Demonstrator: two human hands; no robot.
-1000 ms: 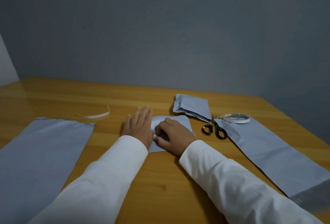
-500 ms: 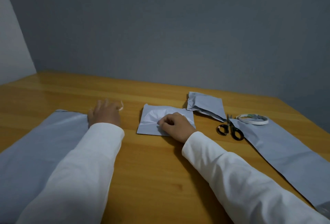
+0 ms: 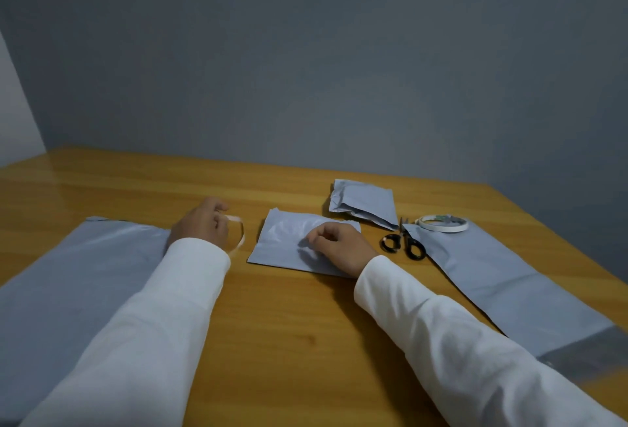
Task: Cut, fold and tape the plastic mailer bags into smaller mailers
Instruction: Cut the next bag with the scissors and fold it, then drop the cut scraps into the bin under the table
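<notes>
A: From the head camera, where is each hand?

B: The left hand (image 3: 204,227) sits at the far end of the large grey mailer sheet (image 3: 78,287) on the left of the wooden table (image 3: 278,324). Its fingers are curled and pinch a thin white tape strip (image 3: 239,236), which loops down past the white sleeve cuff (image 3: 197,256).

A: And the right one?

B: The right hand (image 3: 339,244) rests on the small folded mailer (image 3: 289,244) in the middle of the table, fingers curled under, knuckles up. Whether it pinches the plastic or merely presses it, I cannot tell (the fingertips are tucked out of sight).

A: What else lies nearby?

B: Just beyond that piece, to its right, is a crumpled folded mailer (image 3: 365,202). Black-handled scissors (image 3: 404,243) lie beside it, blades pointing away from the person, touching the edge of a long grey mailer strip (image 3: 503,284) that runs along the right side toward the near edge. A tape roll (image 3: 443,223) sits flat on that strip's far end.
</notes>
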